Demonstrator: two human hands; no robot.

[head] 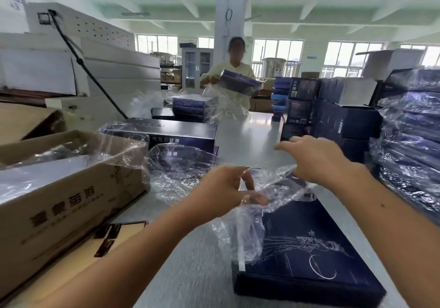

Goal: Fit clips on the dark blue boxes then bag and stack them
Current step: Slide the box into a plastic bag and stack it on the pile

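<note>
Clear crinkled plastic bag pinched by left hand fingers over flat dark blue printed box on grey surface; bag's far edge gripped by right hand.

two hands, one clear bag, one dark blue box in front, one cardboard carton, one other person

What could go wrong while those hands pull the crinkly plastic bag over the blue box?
The thin clear plastic bag is stretched between the left hand and right hand, so it might tear. It covers only the far end of the flat dark blue box and could bunch up there. The tall stack of bagged blue boxes sits close by the right arm, which might bump it.
</note>
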